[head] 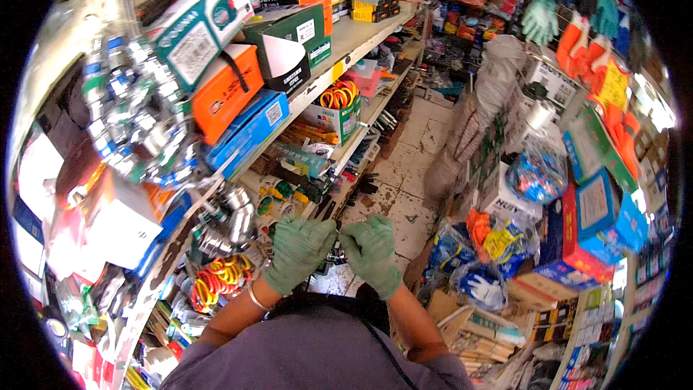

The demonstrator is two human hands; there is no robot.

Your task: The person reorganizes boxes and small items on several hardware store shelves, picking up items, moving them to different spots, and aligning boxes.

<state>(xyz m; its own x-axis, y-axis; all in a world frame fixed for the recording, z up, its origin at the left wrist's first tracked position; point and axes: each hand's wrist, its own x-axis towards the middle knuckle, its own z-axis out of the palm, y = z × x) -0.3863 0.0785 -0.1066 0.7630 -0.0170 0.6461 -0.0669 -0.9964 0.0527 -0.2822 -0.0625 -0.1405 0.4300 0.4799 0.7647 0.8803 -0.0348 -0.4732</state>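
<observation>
My left hand (299, 253) and my right hand (373, 254), both in thin green gloves, are close together in front of my body. Their fingers curl inward and the fingertips almost meet. A small dark sliver shows between them, but whether it is held or lies behind is too unclear to see. Just under the fingers, shiny small metal parts (337, 256) are partly covered by the gloves. Left of my left hand are chrome pipe fittings (241, 214) and a bundle of red and yellow coiled cords (219, 280).
A shelf (354, 57) on the left bears an orange box (230, 92), a blue box (252, 127) and hanging bagged metal fittings (141, 114). A tiled aisle floor (403, 168) runs ahead. Along the right stand stacked cartons (509, 192), bagged goods (536, 176) and hanging work gloves (574, 46).
</observation>
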